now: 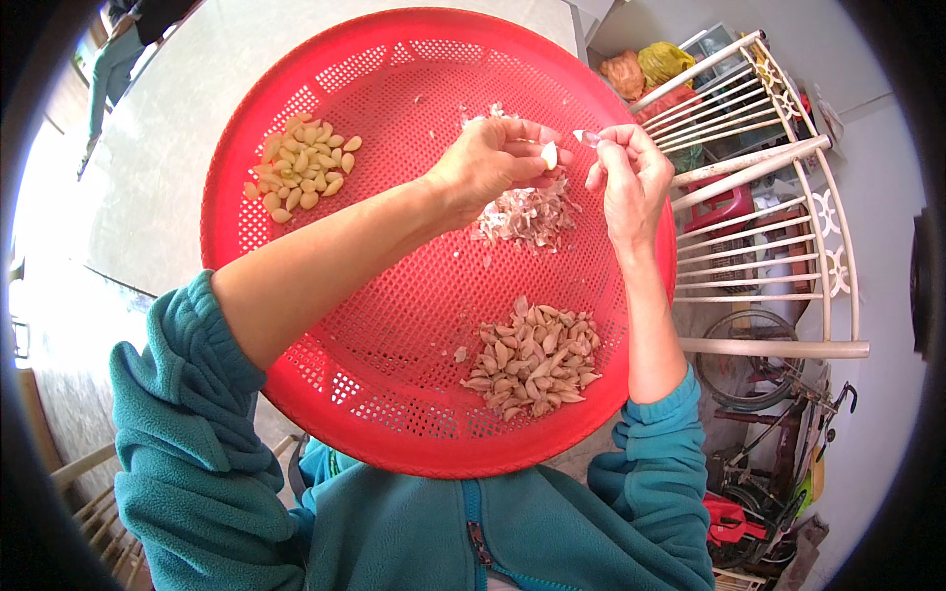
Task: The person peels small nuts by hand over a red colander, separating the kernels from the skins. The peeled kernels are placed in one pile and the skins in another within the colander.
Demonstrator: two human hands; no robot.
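Observation:
A wide red plastic sieve basket [399,295] spreads out before me. Over its far right part, my left hand [506,151] pinches a peeled white garlic clove [549,156] at its fingertips. Close beside it, my right hand [632,170] grips a piece of purplish garlic skin [587,138] between thumb and fingers. Below the hands lies a heap of loose garlic skins [528,218], partly hidden by the left hand. Peeled garlic cloves [303,164] sit in a pile at the basket's left. Unpeeled garlic cloves [533,358] are heaped at the near right.
White metal railings [746,244] stand close along the basket's right side. Behind them are a bicycle [768,414], a red plastic stool [720,207] and plastic bags [661,63]. Another person's legs [111,81] show at the upper left.

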